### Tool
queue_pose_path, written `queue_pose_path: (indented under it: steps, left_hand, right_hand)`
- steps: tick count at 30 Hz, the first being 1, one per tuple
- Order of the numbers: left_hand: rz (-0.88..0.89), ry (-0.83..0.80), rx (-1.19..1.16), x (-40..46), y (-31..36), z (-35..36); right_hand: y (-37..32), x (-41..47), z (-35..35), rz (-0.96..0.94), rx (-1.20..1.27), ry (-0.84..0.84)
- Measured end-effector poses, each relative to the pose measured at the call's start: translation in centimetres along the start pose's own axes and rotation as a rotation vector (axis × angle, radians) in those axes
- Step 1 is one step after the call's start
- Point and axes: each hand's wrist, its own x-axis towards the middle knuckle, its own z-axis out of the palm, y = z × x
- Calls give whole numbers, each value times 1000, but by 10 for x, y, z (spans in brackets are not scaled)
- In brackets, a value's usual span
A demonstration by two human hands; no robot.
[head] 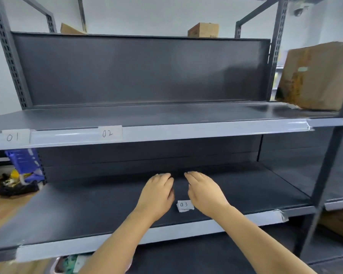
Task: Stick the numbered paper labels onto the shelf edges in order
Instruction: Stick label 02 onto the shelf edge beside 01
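**Label 03 waits on the lower shelf**

Labels 01 (15,137) and 02 (109,133) are stuck on the upper shelf edge (186,130). The 03 label (184,205) lies flat on the lower shelf (77,204), between the left hand (156,192) and right hand (205,192). Both hands hover palm down with fingers relaxed, holding nothing. A cardboard box (317,76) sits at the right.

Label 03 (184,205) right edge hidden under right hand (203,191), fingertips of both hands blurred, box (317,76) up right of label 03 cut by frame edge, blue item (25,162) far left too blurred to identify
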Motion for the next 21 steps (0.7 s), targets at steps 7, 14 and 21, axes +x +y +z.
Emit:
queue_pose_path:
  steps: [7, 14, 21]
  left_hand:
    - [-218, -314, -62, -14, 53, 50]
    - [-367, -425, -45, -38, 53, 66]
    - [-372, -498, -8, -23, 29, 81]
  right_hand:
    - [69, -51, 17, 179, 55, -244]
    - [80, -58, 45, 215, 124, -372]
    - [72, -20, 71, 186, 152, -470]
